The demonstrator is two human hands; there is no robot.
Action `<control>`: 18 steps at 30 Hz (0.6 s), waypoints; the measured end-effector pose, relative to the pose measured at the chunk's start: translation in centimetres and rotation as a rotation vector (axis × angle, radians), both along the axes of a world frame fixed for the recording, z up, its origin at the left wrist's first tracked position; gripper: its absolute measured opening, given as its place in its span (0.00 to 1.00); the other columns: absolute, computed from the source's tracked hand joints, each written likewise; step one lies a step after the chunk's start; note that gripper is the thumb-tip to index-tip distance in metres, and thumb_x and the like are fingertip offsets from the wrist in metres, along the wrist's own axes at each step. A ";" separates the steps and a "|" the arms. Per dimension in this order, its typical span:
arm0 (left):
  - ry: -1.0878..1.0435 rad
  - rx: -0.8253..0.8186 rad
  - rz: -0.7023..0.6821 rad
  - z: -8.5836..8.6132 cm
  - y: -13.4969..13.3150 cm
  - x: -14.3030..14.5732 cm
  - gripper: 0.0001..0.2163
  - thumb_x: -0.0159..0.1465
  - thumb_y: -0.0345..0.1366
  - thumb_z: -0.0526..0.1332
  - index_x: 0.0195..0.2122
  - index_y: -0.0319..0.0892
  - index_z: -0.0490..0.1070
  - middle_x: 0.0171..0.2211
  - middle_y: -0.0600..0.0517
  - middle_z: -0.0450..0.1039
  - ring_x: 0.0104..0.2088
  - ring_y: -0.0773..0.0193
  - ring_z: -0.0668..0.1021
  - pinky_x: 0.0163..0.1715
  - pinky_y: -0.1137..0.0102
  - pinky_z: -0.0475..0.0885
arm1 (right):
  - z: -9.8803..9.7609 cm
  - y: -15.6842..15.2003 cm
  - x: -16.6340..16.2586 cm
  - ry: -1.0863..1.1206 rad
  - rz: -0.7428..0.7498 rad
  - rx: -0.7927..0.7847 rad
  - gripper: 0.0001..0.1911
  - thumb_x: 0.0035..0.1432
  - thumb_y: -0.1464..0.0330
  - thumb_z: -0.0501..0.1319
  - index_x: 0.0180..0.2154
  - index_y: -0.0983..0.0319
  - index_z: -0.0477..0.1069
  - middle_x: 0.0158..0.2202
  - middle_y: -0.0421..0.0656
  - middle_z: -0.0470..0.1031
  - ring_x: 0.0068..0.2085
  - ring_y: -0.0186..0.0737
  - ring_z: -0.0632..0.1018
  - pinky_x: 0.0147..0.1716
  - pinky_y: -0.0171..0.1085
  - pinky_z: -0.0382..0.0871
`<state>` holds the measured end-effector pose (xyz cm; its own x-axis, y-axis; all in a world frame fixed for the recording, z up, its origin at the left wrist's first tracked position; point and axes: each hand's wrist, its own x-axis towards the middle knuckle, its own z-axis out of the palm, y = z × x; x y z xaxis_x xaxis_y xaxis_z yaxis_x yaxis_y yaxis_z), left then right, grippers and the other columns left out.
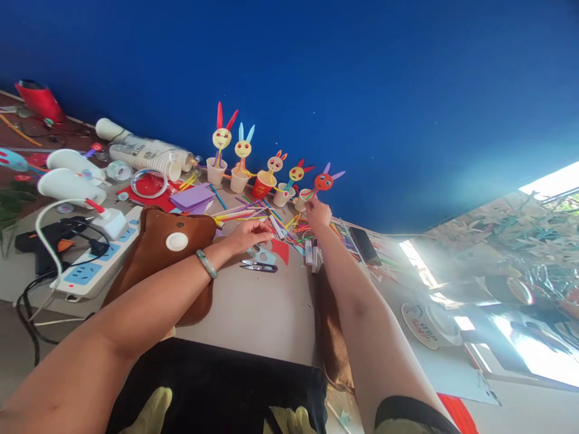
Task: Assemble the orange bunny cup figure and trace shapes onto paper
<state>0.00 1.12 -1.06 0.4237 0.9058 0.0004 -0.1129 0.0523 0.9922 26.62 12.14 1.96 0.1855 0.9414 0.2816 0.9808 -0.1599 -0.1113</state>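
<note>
My right hand (319, 215) reaches forward to the rightmost small paper cup (302, 201), its fingers closed at the cup's right side. A rabbit figure with a red round head (324, 182) and purple ears rises from this cup. My left hand (251, 236), with a jade-coloured bangle on the wrist, hovers over paper scraps, its fingers loosely bent and apart with nothing visible in them. Further left stand several more cups with rabbit figures, among them a red cup (264, 184) and a white cup (216, 171). Thread snips (259, 266) lie below my left hand.
Coloured pipe cleaners (244, 208) and a red paper scrap (280, 250) are strewn before the cups. A brown plush cushion (156, 259), a power strip (97, 259) and a black glue gun (47, 241) sit left. A phone (365, 246) lies right. Behind rises a blue wall (289, 72).
</note>
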 end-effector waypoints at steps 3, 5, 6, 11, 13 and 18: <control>-0.005 -0.007 0.005 0.0 0.0 0.0 0.21 0.49 0.50 0.74 0.36 0.39 0.76 0.29 0.51 0.77 0.31 0.65 0.78 0.33 0.70 0.71 | 0.0 0.2 0.0 -0.003 0.006 -0.014 0.18 0.68 0.63 0.51 0.49 0.57 0.78 0.43 0.49 0.82 0.41 0.47 0.78 0.36 0.37 0.63; -0.006 -0.009 0.005 -0.1 0.1 0.0 0.22 0.49 0.51 0.74 0.36 0.39 0.76 0.29 0.50 0.77 0.31 0.64 0.78 0.32 0.69 0.70 | 0.1 0.1 0.1 -0.007 0.011 -0.026 0.18 0.68 0.63 0.51 0.49 0.57 0.78 0.43 0.49 0.82 0.41 0.47 0.78 0.36 0.37 0.63; -0.003 -0.009 0.006 -0.1 0.1 0.0 0.21 0.50 0.51 0.73 0.36 0.39 0.76 0.29 0.50 0.77 0.31 0.64 0.78 0.32 0.69 0.70 | 0.2 0.1 0.1 -0.010 0.014 -0.031 0.18 0.68 0.63 0.52 0.49 0.57 0.78 0.43 0.49 0.82 0.41 0.47 0.78 0.36 0.37 0.63; 0.022 -0.001 0.022 -0.3 0.1 0.0 0.19 0.51 0.49 0.72 0.36 0.39 0.75 0.29 0.51 0.77 0.32 0.64 0.78 0.33 0.69 0.71 | 0.8 -0.7 0.7 -0.032 0.027 -0.060 0.16 0.66 0.63 0.54 0.45 0.57 0.79 0.43 0.48 0.82 0.42 0.46 0.78 0.36 0.37 0.63; 0.023 0.002 0.017 -0.3 0.1 0.1 0.19 0.51 0.48 0.72 0.35 0.39 0.75 0.29 0.51 0.77 0.31 0.64 0.77 0.32 0.69 0.70 | 1.0 -1.1 1.0 -0.041 0.029 -0.071 0.15 0.65 0.63 0.55 0.44 0.57 0.79 0.41 0.47 0.82 0.41 0.46 0.78 0.35 0.37 0.64; 0.022 0.007 0.007 -0.4 0.1 0.1 0.20 0.50 0.49 0.72 0.35 0.39 0.75 0.28 0.51 0.76 0.30 0.65 0.77 0.31 0.70 0.69 | 1.4 -1.3 1.1 -0.058 0.024 -0.078 0.15 0.65 0.63 0.55 0.44 0.57 0.79 0.41 0.47 0.82 0.42 0.47 0.79 0.37 0.37 0.65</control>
<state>0.14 1.23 -1.44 0.4173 0.9088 -0.0027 -0.0916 0.0451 0.9948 27.77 10.80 3.40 0.1480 0.9650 0.2166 0.9889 -0.1421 -0.0424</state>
